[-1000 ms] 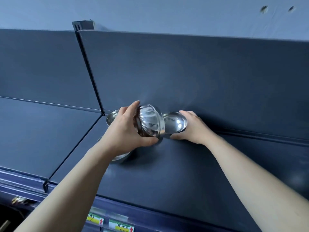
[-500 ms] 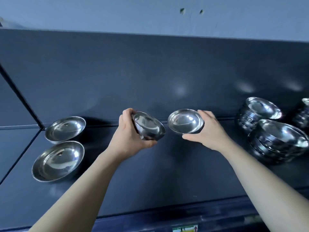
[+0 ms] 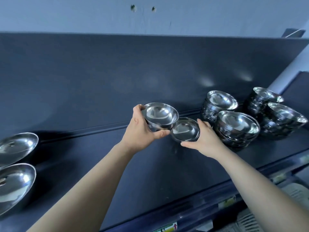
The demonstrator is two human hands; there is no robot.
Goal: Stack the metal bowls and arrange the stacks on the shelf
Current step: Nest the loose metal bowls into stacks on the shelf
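Note:
My left hand (image 3: 142, 131) grips a shiny metal bowl (image 3: 160, 117), held upright above the dark shelf (image 3: 117, 161). My right hand (image 3: 205, 139) holds a second metal bowl (image 3: 185, 130) just right of and slightly below the first; their rims touch or nearly touch. To the right stand several stacks of metal bowls: a near stack (image 3: 237, 129), one behind it (image 3: 219, 104), and two more at the far right (image 3: 284, 119), (image 3: 264, 97). At the left edge, two single bowls (image 3: 16, 146), (image 3: 13, 183) rest on the shelf.
The shelf's dark back panel (image 3: 150, 72) rises right behind the bowls, under a pale wall (image 3: 83, 14). Price labels (image 3: 167, 228) line the shelf's front edge. A light ribbed object (image 3: 294, 193) shows at the lower right.
The view has swung right, showing more stacks. My left hand raised its bowl and turned it upright; the right hand's bowl now sits lower, right beside it.

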